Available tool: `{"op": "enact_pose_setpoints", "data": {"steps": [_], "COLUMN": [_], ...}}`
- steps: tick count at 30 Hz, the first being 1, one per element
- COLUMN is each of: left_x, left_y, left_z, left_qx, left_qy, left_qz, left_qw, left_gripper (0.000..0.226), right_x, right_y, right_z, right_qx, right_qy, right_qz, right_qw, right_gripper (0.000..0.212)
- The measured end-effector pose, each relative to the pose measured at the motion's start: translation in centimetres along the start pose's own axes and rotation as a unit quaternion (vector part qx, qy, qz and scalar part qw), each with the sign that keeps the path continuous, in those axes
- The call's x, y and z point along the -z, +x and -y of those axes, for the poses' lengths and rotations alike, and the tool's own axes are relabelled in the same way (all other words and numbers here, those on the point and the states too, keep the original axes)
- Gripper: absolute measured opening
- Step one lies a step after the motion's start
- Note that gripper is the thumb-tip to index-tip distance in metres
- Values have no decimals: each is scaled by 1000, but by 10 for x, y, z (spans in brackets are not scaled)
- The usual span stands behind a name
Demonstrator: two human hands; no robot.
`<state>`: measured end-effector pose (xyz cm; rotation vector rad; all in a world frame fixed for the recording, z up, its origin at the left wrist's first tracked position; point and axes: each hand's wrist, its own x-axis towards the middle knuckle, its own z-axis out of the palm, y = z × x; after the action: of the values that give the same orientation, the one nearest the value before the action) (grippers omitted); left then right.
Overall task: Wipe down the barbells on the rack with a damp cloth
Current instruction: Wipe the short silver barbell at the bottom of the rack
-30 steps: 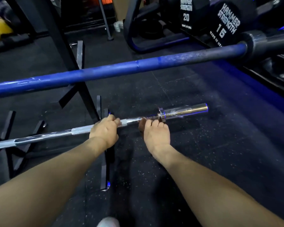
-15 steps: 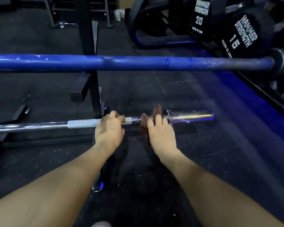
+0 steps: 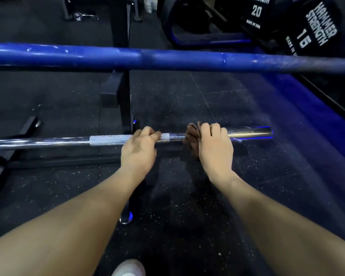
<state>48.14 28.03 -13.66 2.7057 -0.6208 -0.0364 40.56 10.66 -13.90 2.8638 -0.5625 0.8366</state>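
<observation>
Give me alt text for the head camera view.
A person's right hand wraps a brown cloth around a chrome barbell while the left hand grips its shaft. A blue barbell crosses above; dumbbells sit behind.

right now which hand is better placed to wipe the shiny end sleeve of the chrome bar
Right. The right hand already grips the brown cloth around the chrome barbell, right beside its end sleeve. The left hand grips the bare shaft further in, probably steadying it, with no cloth.
</observation>
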Motion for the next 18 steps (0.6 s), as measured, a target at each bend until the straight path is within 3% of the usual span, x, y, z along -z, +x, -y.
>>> {"op": "enact_pose_setpoints", "data": {"steps": [3, 7, 9, 10, 13, 16, 18], "left_x": [1, 5, 8, 9, 7, 1, -4], "left_y": [2, 0, -3, -5, -7, -2, 2], "left_z": [2, 5, 6, 7, 9, 9, 8], "left_qx": [-1, -6, -12, -17, -10, 33, 53], "left_qy": [-14, -25, -32, -35, -57, -86, -91], "left_qz": [6, -9, -16, -16, -22, -21, -13], "left_qw": [1000, 1000, 999, 999, 998, 996, 994], "left_gripper": [52, 27, 30, 34, 39, 33, 29], "right_x": [-3, 1, 2, 3, 2, 1, 3], "right_y": [13, 28, 33, 32, 32, 34, 34], "right_z": [25, 83, 83, 73, 20, 1, 22], "right_qx": [-63, 48, 80, 82, 30, 14, -59], "right_qy": [-11, 52, 48, 37, -66, -71, -76], "right_qz": [52, 156, 177, 151, 65, 118, 157], "right_qw": [997, 985, 980, 984, 995, 990, 983], "right_gripper": [20, 20, 21, 19, 18, 23, 26]}}
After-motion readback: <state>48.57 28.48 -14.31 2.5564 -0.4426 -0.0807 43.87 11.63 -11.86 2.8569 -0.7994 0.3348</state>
